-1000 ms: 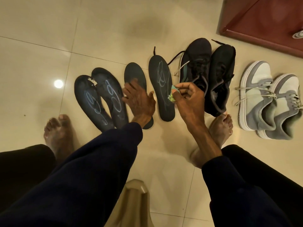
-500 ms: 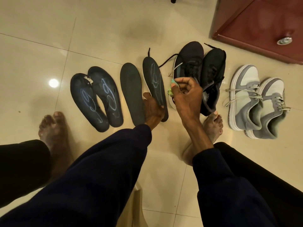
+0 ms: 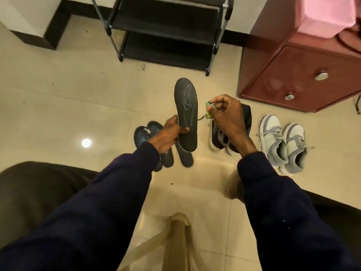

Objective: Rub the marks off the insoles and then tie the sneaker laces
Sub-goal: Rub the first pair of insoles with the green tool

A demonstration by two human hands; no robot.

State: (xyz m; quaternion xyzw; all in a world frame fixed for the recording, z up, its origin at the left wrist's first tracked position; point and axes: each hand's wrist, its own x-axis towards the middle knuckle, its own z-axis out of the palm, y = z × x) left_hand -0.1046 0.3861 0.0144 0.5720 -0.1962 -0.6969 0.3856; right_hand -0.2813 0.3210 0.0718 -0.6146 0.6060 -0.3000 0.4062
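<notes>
Beige floor tiles (image 3: pixel 68 94) run back to a black shoe rack (image 3: pixel 166 26) and a red cabinet (image 3: pixel 293 75). Lifted clear of the floor, the marked insole (image 3: pixel 185 106) has its long axis pointing away from the person, toe end far, heel end near, scribbled face toward the camera. The left hand (image 3: pixel 170 133) grips it near the heel, thumb across the face, fingers curled behind. The right hand (image 3: pixel 226 116) hovers just beside its right edge, level with the marks, pinching a small teal-green piece (image 3: pixel 208 104), probably an eraser, though blur leaves that uncertain. The rubbing hand must therefore travel leftward onto the face. Other insoles (image 3: pixel 144 133) lie on the floor below. Black sneakers (image 3: pixel 220 137) and grey sneakers (image 3: pixel 283 141) sit to the right, laces loose.
</notes>
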